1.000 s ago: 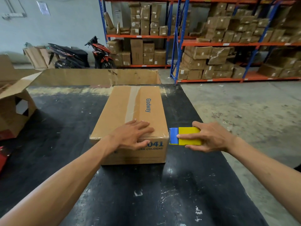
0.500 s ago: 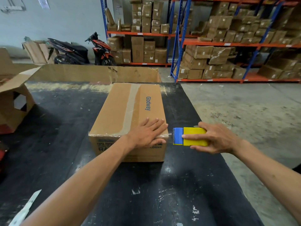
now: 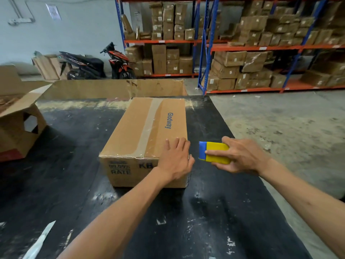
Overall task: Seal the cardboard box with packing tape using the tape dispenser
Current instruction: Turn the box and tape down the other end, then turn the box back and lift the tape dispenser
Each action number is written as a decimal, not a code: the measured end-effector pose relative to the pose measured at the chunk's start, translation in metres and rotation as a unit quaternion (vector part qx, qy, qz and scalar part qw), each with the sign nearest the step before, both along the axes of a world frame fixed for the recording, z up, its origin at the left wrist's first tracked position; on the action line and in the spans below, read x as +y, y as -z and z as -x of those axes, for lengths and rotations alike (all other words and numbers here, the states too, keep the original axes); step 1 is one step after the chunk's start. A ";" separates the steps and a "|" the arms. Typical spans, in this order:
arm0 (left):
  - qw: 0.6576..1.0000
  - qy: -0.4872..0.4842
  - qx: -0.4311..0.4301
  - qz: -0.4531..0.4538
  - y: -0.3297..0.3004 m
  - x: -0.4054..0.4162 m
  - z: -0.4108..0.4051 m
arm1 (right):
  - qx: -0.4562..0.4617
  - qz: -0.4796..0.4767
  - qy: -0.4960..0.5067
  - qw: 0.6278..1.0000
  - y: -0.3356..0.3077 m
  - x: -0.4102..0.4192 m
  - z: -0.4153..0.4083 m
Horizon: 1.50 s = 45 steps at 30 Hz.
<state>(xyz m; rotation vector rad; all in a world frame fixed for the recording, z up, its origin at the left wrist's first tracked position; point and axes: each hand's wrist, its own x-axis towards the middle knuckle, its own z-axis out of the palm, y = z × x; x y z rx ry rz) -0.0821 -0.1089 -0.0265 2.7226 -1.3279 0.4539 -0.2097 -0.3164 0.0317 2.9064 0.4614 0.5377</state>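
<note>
- Cardboard box [image 3: 143, 139] lying closed on the black table [image 3: 205, 217], middle of the view; clear packing tape [image 3: 149, 126] running along the top seam and across the near top edge.
- Printed on the near face: "99.99%", "RATE", "KB"; the rest covered by the wrist. On top, in blue: "Glodway".
- Left hand [image 3: 176, 159] flat on the near right corner of the box, fingers stretched out and slightly apart, thumb over the right edge.
- Right hand [image 3: 240, 156] just beside the box, off its right side, fingers clamped on a yellow and blue tape dispenser [image 3: 214, 152], blue end toward the box.
- White strip [image 3: 41, 240] lying at the near left of the table.
- Open carton [image 3: 16, 126] at the left edge, flaps up; contents not clear.
- Large open cardboard box [image 3: 112, 88] behind the table; inside hidden.
- Motor scooters [image 3: 97, 62] parked by the wall.
- Blue and orange racks [image 3: 205, 43] stacked with brown cartons bearing small white labels, unreadable.
</note>
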 end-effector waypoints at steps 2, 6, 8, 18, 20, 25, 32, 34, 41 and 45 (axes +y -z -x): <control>0.999 -0.034 0.019 0.006 -0.001 -0.006 0.001 | -0.003 0.001 0.002 1.000 -0.002 0.005 -0.003; 0.990 -0.110 0.093 0.010 -0.001 -0.013 -0.002 | -0.010 -0.024 0.009 1.000 -0.007 0.015 -0.001; 0.988 -0.119 0.097 0.000 0.002 -0.016 -0.003 | -0.018 -0.032 0.012 0.999 -0.008 0.018 0.002; 0.994 0.003 0.057 -0.093 -0.006 0.037 -0.021 | -0.034 -0.078 0.055 0.995 -0.010 0.007 0.015; 0.988 0.052 0.086 -0.116 -0.013 0.063 -0.030 | -0.037 -0.089 0.062 0.993 -0.013 0.008 0.013; 0.980 0.054 0.144 -0.124 -0.038 0.097 -0.045 | -0.022 -0.113 0.065 0.991 -0.019 0.018 0.006; 0.984 -0.081 0.090 -0.130 -0.014 0.057 -0.034 | 0.130 -0.173 0.052 0.975 -0.002 0.038 -0.004; 0.985 -0.058 0.068 -0.151 -0.012 0.061 -0.042 | 0.164 -0.201 0.056 0.964 0.007 0.044 -0.005; 0.975 0.020 0.125 -0.181 -0.033 0.124 -0.084 | 0.323 -0.438 0.093 0.833 0.034 0.065 -0.011; 0.974 -0.059 0.145 -0.163 -0.032 0.110 -0.069 | 0.383 -0.489 0.079 0.780 0.064 0.087 -0.018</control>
